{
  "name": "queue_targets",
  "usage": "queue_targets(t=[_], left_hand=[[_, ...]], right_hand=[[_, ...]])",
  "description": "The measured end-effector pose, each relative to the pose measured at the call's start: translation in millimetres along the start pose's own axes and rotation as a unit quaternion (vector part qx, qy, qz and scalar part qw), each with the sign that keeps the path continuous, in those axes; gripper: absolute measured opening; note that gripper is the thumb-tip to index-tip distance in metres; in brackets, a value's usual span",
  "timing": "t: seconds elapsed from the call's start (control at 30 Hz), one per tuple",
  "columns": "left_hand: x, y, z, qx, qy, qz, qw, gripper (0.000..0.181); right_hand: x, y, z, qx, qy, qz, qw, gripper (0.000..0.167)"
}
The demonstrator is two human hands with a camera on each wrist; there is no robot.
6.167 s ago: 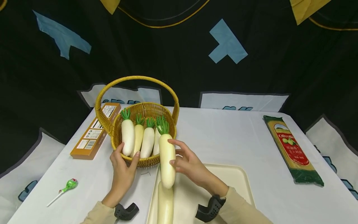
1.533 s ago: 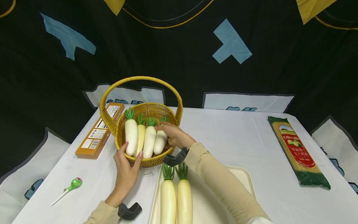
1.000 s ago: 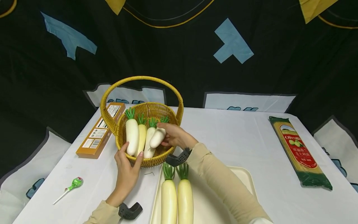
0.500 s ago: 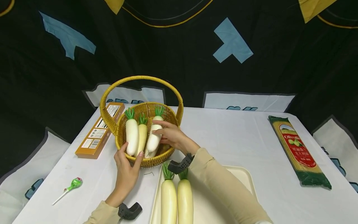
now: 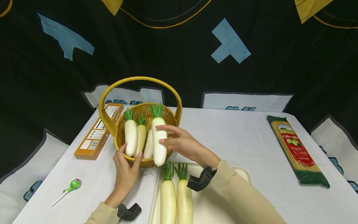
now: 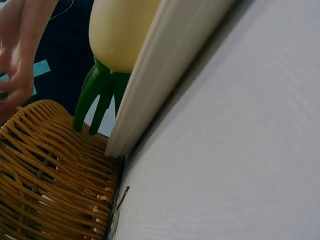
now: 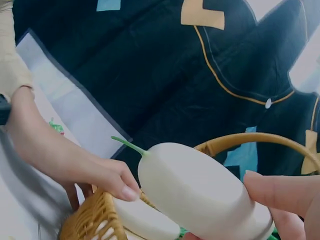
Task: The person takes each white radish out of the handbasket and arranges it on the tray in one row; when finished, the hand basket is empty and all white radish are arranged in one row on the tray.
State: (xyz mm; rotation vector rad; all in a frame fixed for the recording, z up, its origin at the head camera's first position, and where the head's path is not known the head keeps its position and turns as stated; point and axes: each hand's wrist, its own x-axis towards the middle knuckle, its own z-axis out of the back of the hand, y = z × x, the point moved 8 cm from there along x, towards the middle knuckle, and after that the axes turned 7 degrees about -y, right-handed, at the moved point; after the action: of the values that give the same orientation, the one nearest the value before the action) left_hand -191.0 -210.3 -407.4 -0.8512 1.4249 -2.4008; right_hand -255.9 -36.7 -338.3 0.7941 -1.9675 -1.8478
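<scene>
In the head view my right hand (image 5: 187,144) pinches a white radish (image 5: 158,140) with green leaves, held over the right front rim of the wicker basket (image 5: 148,163). The same radish (image 7: 195,187) fills the middle of the right wrist view, thumb at its side. My left hand (image 5: 126,174) grips the basket's front rim. Inside the basket lie a white radish (image 5: 130,137), a yellowish one (image 5: 141,137) and another white one (image 5: 149,146), partly hidden. Two pale yellow radishes (image 5: 168,199) (image 5: 184,199) lie side by side on the cream tray (image 5: 246,174).
An orange-brown box (image 5: 92,143) lies left of the basket, and a green-wrapped lollipop (image 5: 74,184) near the left table edge. A pasta packet (image 5: 297,151) lies on the right. The basket's tall handle (image 5: 139,77) arches above it. A dark curtain (image 5: 179,56) hangs behind the table.
My right hand has taken hold of a white radish from the basket's right side and moved it up and toward the front rim. Earlier, it released a yellow radish on the tray. My left hand stays put.
</scene>
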Motion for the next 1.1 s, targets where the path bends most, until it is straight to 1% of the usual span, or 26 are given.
queue_targets(t=[0.07, 0.17, 0.3, 0.43, 0.5, 0.57, 0.7, 0.83, 1.0, 1.1], left_hand=[[0.4, 0.0, 0.8, 0.0, -0.001, 0.002, 1.0, 0.065], [1.3, 0.4, 0.0, -0.005, 0.001, 0.003, 1.0, 0.065], [0.0, 1.0, -3.7, -0.006, 0.01, 0.004, 0.9999, 0.065], [-2.8, 1.3, -3.4, 0.0, 0.011, 0.006, 0.9999, 0.064], [-3.4, 0.5, -1.8, -0.001, 0.007, 0.005, 1.0, 0.064], [-3.0, 0.3, -0.7, -0.002, 0.004, 0.004, 1.0, 0.064], [-1.9, -0.5, -0.2, -0.002, 0.004, 0.001, 1.0, 0.064], [-1.0, -2.1, 0.0, -0.002, 0.005, -0.002, 1.0, 0.063], [-0.2, -2.9, 1.1, -0.001, 0.003, -0.006, 1.0, 0.063], [-0.1, -2.2, 1.2, -0.001, 0.004, -0.004, 1.0, 0.063]], right_hand=[[-10.6, 3, 4, -0.01, 0.009, 0.012, 0.9998, 0.045], [-28.0, 3, 14, -0.026, 0.016, 0.019, 0.9993, 0.046], [-57.6, -4, 36, -0.055, 0.002, 0.021, 0.9983, 0.048], [-88.9, -16, 56, -0.113, -0.019, 0.024, 0.9932, 0.046], [-101.8, -22, 61, -0.148, -0.021, 0.021, 0.9886, 0.044], [-113.1, -29, 65, -0.176, -0.014, 0.012, 0.9842, 0.042], [-130.9, -47, 67, -0.22, 0.006, -0.003, 0.9754, 0.04], [-141.9, -64, 63, -0.248, 0.024, 0.006, 0.9684, 0.039], [-149.1, -77, 53, -0.249, 0.038, 0.007, 0.9676, 0.038], [-151.6, -82, 47, -0.242, 0.046, 0.006, 0.9693, 0.038]])
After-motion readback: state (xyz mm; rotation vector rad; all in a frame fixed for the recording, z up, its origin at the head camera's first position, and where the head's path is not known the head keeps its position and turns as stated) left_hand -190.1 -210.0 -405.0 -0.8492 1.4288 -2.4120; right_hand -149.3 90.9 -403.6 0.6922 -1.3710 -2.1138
